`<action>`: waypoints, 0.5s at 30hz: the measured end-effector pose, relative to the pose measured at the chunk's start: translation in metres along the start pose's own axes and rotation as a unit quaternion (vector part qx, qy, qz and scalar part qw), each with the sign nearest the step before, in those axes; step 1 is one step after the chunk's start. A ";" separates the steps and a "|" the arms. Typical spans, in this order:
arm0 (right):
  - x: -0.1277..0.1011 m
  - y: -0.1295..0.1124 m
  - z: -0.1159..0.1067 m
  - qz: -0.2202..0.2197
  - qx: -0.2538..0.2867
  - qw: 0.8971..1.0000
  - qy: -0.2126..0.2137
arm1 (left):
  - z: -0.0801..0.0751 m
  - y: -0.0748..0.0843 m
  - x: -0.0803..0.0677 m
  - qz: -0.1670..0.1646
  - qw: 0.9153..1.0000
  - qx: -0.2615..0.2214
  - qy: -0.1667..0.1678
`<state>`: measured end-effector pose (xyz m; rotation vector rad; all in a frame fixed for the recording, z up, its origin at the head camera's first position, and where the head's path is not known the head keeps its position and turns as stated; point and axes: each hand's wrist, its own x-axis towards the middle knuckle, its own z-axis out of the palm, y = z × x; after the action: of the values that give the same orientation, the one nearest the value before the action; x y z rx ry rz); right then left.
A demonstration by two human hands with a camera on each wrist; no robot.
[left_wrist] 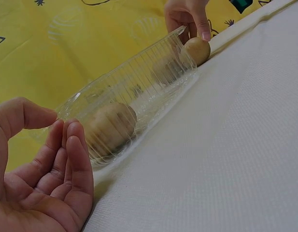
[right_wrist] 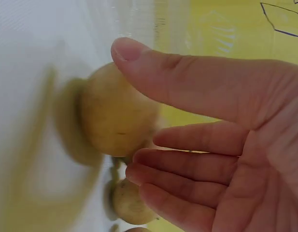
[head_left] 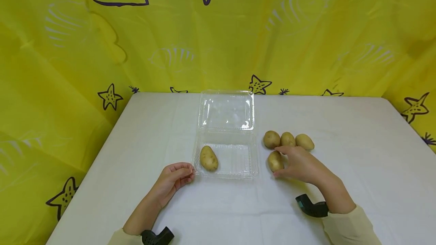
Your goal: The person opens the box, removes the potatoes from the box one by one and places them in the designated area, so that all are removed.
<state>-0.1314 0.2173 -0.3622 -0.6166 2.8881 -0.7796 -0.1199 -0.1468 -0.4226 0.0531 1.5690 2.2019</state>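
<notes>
From the head cam, the clear plastic clamshell box (head_left: 226, 150) sat open on the white table (head_left: 357, 169), lid flipped back toward the yellow curtain (head_left: 68, 48). One potato (head_left: 209, 158) lay in the left end of the tray. The left hand (head_left: 175, 179) rested just beside the tray's near-left corner, fingers loosely curled and holding nothing. The right hand (head_left: 301, 165) was cupped around a second potato (head_left: 275, 161) just right of the box, thumb and fingertips on it. Three more potatoes (head_left: 288, 140) sat in a row right behind it.

Left wrist cam: left hand (left_wrist: 47, 179) relaxed and empty, and you could see the potato (left_wrist: 110, 126) through the ribbed tray wall (left_wrist: 139, 96).

Right wrist cam was blurry, but the thumb (right_wrist: 187, 79) and fingers were spread around the potato (right_wrist: 117, 111); couldn't tell if they were actually gripping it yet.
</notes>
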 end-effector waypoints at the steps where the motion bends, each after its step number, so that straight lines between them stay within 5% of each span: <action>1: -0.001 -0.001 -0.001 0.001 0.003 1.000 0.001 | 0.000 0.000 0.000 0.000 1.000 -0.001 0.000; 15: 0.007 -0.029 -0.009 -0.050 -0.001 0.999 0.020 | -0.002 -0.001 0.000 -0.004 1.000 -0.003 0.004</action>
<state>-0.1288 0.1961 -0.3394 -0.7589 2.9135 -0.8100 -0.1204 -0.1485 -0.4245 0.0359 1.5645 2.2037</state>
